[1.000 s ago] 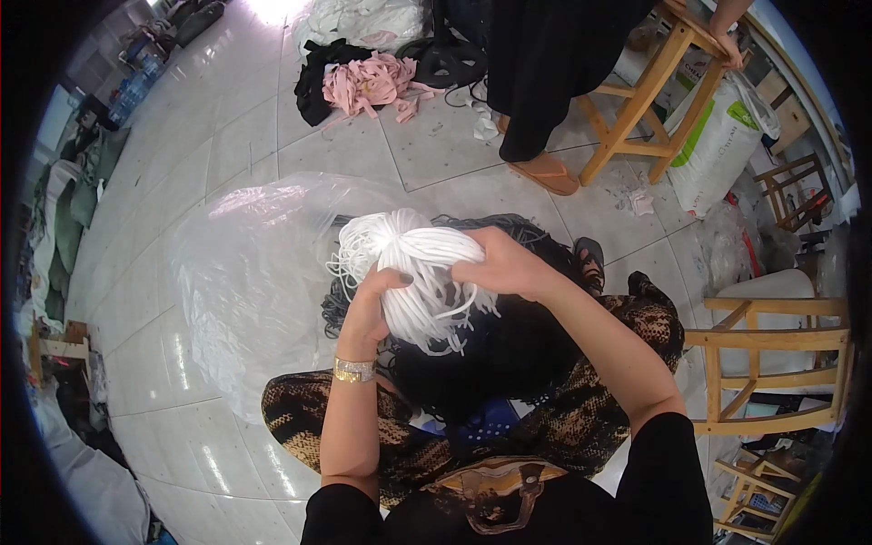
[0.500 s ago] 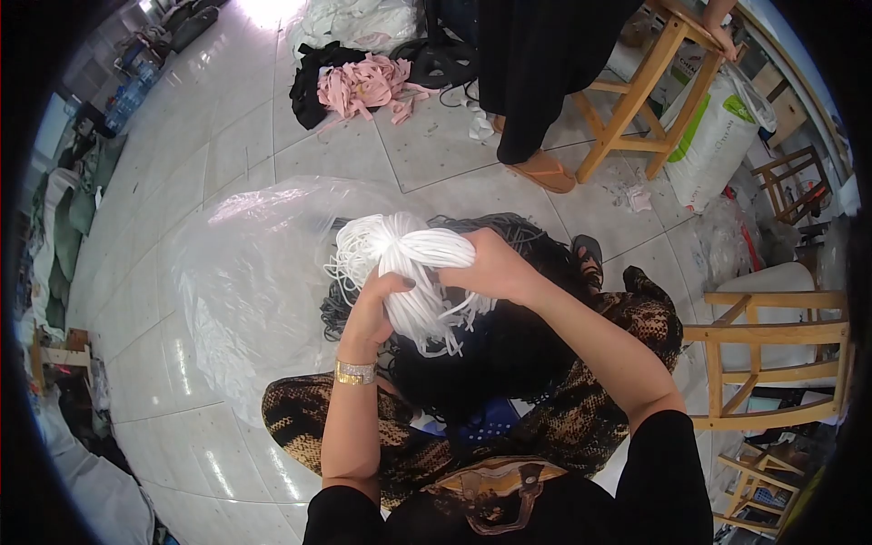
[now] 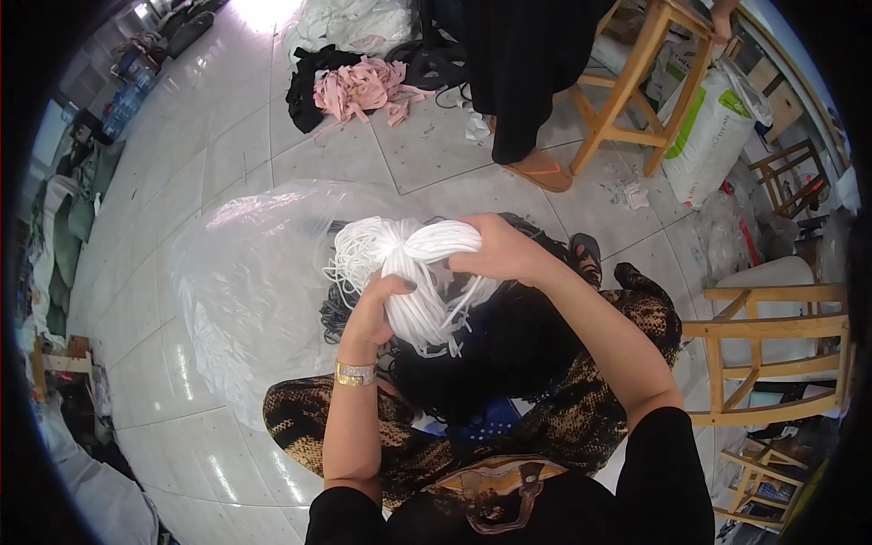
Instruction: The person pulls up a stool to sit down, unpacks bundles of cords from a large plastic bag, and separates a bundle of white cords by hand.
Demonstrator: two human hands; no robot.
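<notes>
A bundle of white cords point(image 3: 420, 313), gathered tight near its middle, is held up between my two hands. My left hand point(image 3: 371, 307) is closed around its lower left part, the thumb lying across the strands. Over on the other side, my right hand point(image 3: 501, 250) grips a looped end of the bundle, its fingers partly hidden by the cords. Loose cord ends fan out at the left and hang below. Under the bundle lies a heap of black cords point(image 3: 481, 354) in my lap, with dark grey strands point(image 3: 338, 309) at its left edge.
A clear plastic bag point(image 3: 254, 282) spreads over the tiled floor at left. Pink fabric strips point(image 3: 359, 89) lie on black cloth ahead. Another person in black trousers point(image 3: 522, 82) stands by a wooden stool point(image 3: 627, 91). A second wooden stool point(image 3: 772, 359) is at right.
My right hand has moved slightly right, drawing the looped end of the white cords outward. My left hand stays about where it was. The standing person's leg and stool appear slightly further left.
</notes>
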